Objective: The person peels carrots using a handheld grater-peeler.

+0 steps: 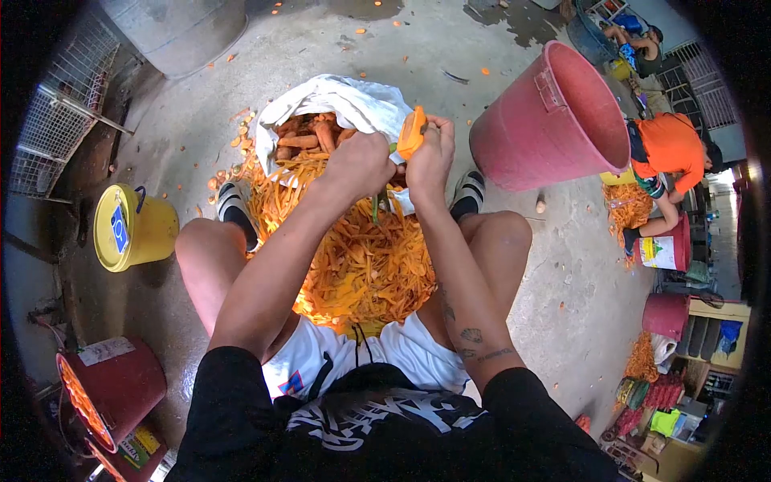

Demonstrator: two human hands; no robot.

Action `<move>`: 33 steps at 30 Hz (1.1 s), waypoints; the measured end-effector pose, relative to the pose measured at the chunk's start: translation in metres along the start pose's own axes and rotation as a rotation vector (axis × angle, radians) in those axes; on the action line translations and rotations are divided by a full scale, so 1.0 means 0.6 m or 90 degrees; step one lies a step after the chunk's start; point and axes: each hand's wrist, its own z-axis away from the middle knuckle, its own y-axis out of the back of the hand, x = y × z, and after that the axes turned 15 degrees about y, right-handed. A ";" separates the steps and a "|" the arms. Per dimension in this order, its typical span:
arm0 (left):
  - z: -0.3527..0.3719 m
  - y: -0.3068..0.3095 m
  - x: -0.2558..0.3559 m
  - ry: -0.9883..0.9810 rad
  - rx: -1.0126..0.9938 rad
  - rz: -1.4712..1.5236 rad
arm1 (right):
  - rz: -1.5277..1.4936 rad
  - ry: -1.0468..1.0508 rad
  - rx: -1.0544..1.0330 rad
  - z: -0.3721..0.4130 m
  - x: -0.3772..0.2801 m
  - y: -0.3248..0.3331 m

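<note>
My left hand point(359, 166) is closed in a fist in front of the sack. Green parts of a slim tool point(375, 210) show at its edge and below it; its working end is hidden. Close beside it, my right hand point(431, 161) is wrapped round a bright orange, peeled-looking carrot point(412, 133), whose thick end points up. Just beyond my hands a white sack point(353, 98) lies open with several unpeeled carrots point(307, 138) inside. Under my forearms a heap of orange carrot peelings point(365, 261) spreads between my legs.
A large pink bin point(534, 120) stands to my right, a lidded yellow bucket point(136, 227) to my left. A dark red bucket point(120, 386) with orange contents is at lower left. At far right a person in an orange shirt point(671, 149) bends over more peelings point(628, 207).
</note>
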 end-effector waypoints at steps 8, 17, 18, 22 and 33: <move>-0.014 0.014 -0.001 0.021 0.026 -0.036 | -0.292 -0.267 -0.036 0.001 -0.098 0.014; 0.009 0.052 -0.013 -0.038 0.037 -0.112 | -0.037 -0.253 -0.345 0.000 -0.102 0.055; 0.010 0.052 -0.020 -0.072 0.024 -0.101 | -0.055 -0.281 -0.369 0.005 -0.111 0.061; -0.029 0.063 -0.081 -0.004 -0.040 -0.136 | -0.154 -0.334 -0.448 0.014 -0.147 0.083; 0.042 0.100 -0.035 -0.045 0.006 -0.070 | -0.258 -0.185 -0.448 0.025 -0.158 0.090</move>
